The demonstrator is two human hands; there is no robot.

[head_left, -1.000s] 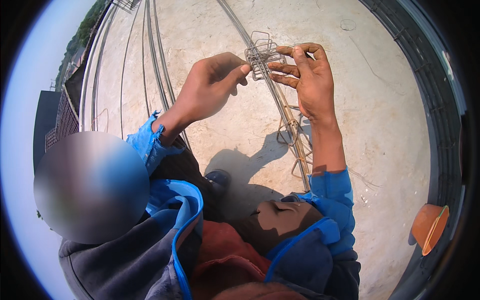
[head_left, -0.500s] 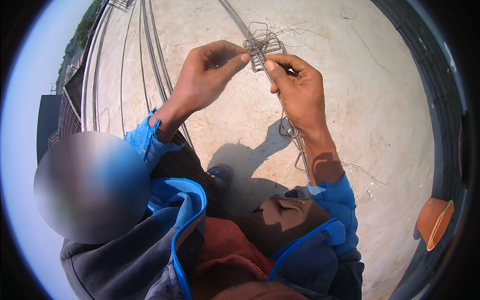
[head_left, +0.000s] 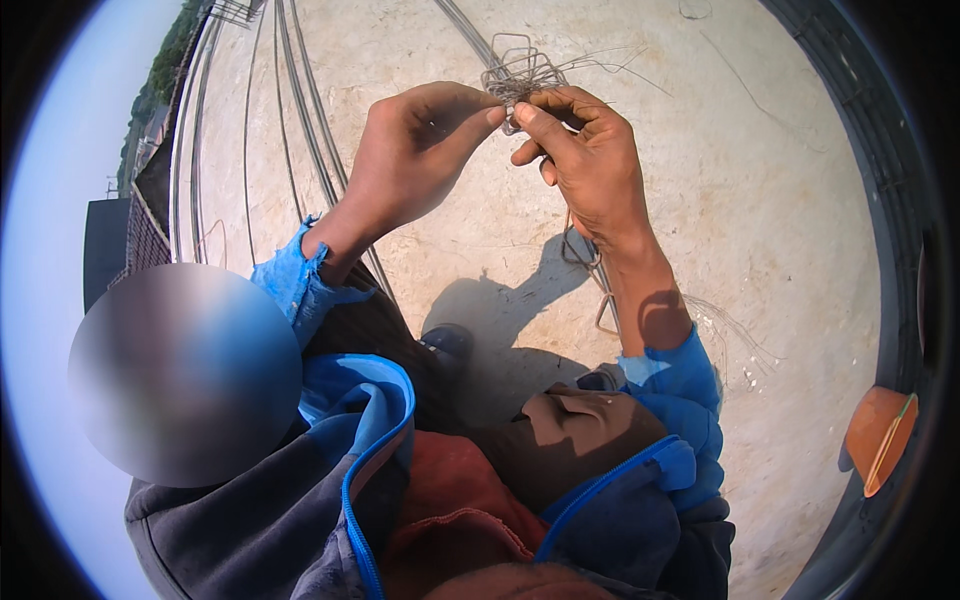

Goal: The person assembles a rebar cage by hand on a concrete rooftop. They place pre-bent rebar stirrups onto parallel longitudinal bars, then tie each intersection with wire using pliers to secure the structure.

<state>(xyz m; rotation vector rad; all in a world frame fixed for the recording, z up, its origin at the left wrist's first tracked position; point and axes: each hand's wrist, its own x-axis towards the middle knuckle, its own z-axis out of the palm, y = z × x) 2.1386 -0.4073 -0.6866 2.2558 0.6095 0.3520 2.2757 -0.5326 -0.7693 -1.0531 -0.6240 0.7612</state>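
My left hand [head_left: 425, 150] and my right hand [head_left: 590, 155] are raised close together, their thumbs and forefingers pinched with the tips almost meeting. Whatever lies between the fingertips is too thin to make out. Just beyond them is a tangle of thin grey tie wire [head_left: 522, 80], its loose ends fanning out to the right. Bent steel stirrups [head_left: 512, 38] lie around the tangle, on straight rebar [head_left: 465, 28] that runs down behind my right hand. Nearer me, another stirrup [head_left: 567, 248] sits around these bars beside my right wrist.
More long bars [head_left: 318, 150] lie on the pale concrete floor [head_left: 750, 190] at the left. A dark ledge [head_left: 850, 110] curves along the right side, with an orange container [head_left: 880, 440] near it. Loose wire strands [head_left: 735, 335] lie right of my forearm. My shoe [head_left: 450, 345] is below.
My right hand has shifted slightly left and upward, bringing its fingertips closer to my left hand's. The left hand stays nearly in place, still pinched.
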